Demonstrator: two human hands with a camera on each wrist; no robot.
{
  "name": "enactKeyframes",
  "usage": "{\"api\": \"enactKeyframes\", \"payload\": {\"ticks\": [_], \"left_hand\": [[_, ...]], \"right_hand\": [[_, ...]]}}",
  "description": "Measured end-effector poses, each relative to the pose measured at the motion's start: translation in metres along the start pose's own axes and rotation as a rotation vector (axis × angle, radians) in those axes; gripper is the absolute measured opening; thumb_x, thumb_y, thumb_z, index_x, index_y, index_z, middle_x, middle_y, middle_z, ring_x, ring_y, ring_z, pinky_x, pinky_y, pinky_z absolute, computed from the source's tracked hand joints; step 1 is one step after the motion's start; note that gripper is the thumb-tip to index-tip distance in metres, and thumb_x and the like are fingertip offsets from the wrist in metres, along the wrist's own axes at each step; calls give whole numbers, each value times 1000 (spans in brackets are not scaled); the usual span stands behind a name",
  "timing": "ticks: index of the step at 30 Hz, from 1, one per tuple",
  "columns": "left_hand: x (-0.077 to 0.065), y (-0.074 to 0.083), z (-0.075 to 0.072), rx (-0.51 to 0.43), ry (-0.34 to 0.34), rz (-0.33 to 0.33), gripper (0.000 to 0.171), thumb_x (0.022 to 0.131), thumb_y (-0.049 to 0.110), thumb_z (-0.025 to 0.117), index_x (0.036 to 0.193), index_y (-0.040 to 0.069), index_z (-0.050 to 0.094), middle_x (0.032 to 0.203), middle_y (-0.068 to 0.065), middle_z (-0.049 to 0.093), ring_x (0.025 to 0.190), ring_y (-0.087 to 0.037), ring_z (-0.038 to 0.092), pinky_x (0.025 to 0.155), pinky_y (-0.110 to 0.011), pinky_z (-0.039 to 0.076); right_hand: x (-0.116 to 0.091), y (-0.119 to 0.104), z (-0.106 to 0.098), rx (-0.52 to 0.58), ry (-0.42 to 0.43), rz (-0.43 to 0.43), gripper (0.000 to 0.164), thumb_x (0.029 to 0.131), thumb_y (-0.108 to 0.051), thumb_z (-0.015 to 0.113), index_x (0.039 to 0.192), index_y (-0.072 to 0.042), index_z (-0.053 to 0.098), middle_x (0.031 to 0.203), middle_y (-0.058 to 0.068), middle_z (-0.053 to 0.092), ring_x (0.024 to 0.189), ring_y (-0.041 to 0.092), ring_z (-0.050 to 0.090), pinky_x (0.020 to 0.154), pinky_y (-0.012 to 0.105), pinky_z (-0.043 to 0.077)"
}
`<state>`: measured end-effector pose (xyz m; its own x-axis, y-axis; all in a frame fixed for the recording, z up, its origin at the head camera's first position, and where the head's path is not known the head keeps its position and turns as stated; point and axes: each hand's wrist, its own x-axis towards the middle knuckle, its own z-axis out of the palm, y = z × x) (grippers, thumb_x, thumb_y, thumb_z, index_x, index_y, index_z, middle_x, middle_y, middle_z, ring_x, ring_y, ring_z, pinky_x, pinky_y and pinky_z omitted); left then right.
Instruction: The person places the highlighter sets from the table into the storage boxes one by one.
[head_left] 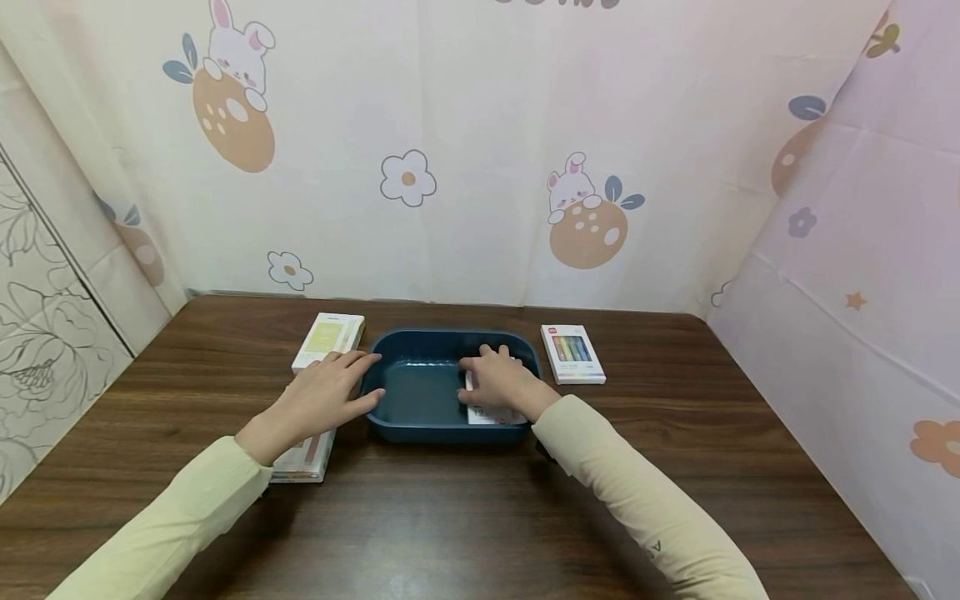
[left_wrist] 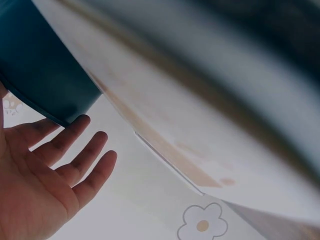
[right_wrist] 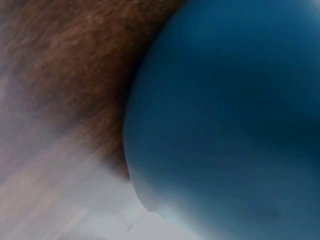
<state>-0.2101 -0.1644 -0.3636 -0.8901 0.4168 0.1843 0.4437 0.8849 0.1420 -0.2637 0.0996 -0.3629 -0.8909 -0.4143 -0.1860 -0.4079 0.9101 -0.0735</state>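
Observation:
A dark blue rectangular bin (head_left: 420, 432) stands mid-table; its outer wall fills much of the right wrist view. Inside its right half lies a white box (head_left: 491, 415) with printing, partly covered by my right hand (head_left: 501, 383), whose bent fingers and thumb grip it. My left hand (head_left: 322, 398) is at the bin's left rim, its fingers loosely extended; the left wrist view shows this hand (left_wrist: 45, 175) with spread fingers beside the bin (left_wrist: 45, 65). Under and beyond the left forearm are a white box with a yellow-green panel (head_left: 327, 337) and another white box (head_left: 303, 462).
Right of the bin lies a white box with a row of coloured sticks pictured on it (head_left: 573, 354). The dark wooden table (head_left: 450, 517) ends at a patterned curtain (head_left: 480, 233) behind and at the right.

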Motion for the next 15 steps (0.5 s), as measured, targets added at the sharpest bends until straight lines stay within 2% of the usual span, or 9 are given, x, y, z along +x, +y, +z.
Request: {"api": "enactKeyframes", "payload": {"ticks": [9, 15], "left_hand": [[0, -1, 1, 9, 8, 2, 59, 87, 47, 52, 132, 9, 48, 131, -14, 51, 114, -34, 51, 88, -51, 44], [1, -1, 1, 7, 12, 7, 59, 87, 48, 51, 132, 9, 48, 130, -14, 52, 113, -34, 52, 88, -50, 44]], "right_hand": [[-4, 2, -3, 21, 6, -31, 52, 85, -52, 54, 130, -26, 51, 124, 9, 49, 96, 26, 43, 79, 45, 44], [-6, 4, -5, 26, 15, -54, 53, 85, -52, 54, 131, -26, 50, 124, 10, 49, 98, 27, 44, 82, 47, 44]]}}
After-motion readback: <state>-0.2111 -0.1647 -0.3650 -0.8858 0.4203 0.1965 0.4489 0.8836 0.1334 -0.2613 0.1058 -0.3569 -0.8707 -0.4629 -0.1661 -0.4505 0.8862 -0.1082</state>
